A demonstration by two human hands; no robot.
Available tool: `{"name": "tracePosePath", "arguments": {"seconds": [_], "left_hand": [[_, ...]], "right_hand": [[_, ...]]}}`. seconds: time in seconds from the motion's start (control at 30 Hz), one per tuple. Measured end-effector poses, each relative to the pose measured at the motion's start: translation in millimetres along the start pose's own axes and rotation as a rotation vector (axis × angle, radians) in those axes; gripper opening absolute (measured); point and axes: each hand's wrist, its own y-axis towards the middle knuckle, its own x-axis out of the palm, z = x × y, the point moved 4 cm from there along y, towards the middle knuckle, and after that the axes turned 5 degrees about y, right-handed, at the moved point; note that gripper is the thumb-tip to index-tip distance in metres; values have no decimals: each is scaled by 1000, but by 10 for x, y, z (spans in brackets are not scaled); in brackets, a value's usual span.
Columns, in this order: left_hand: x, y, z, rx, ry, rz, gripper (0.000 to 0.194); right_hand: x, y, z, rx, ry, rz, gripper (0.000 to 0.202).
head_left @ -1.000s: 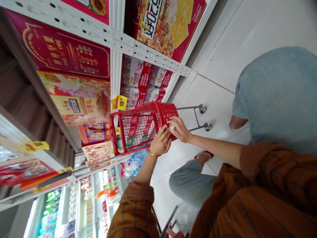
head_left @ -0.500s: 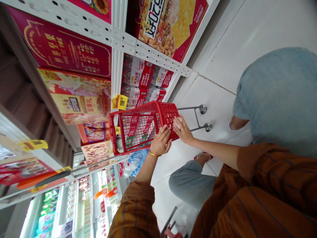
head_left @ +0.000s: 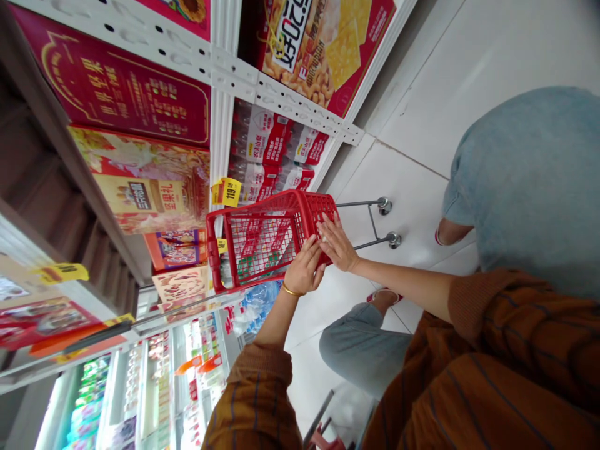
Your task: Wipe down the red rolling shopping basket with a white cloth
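Steadying the red perforated plastic basket point(head_left: 307, 215) beside the white metal shelving point(head_left: 221, 125) suits the left hand point(head_left: 304, 269), straight-fingered at its rim; the right hand point(head_left: 338, 245), loosely spread against its side, should press evenly. Whether anything sits beneath that palm, I cannot tell.

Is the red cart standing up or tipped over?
Standing up: the red cart has its wheels down at the floor, with the rest of it above them.

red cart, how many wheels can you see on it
2: an upper wheel and, just below it, a lower wheel, both at the right end of the red cart. Others may be hidden.
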Motion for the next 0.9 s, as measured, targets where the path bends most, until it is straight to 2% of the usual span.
{"name": "tracePosePath", "arguments": {"seconds": [0.13,0.23,0.33,0.4,0.6,0.73,0.9], "left_hand": [[-19,15,-12,-14,-11,26,52],[-13,-7,-29,-43,-5,29,53],[27,-56,-26,-44,27,-16,56],[54,-96,-23,-50,49,-34,57],[95,-172,-17,-51,78,-22,63],[96,-176,-10,-35,77,-22,65],[94,-190,-10,-15,61,-23,65]], "right_hand": [[-23,94,44,-27,7,-7,53],[-30,-15,72,-85,38,-63,55],[-24,-157,105,-156,58,-102,59],[-5,-210,121,-150,56,-108,56],[81,-219,-45,-157,14,-76,59],[132,-293,-57,-216,-70,-172,62],[68,-513,179,-277,-160,-303,59]]}}
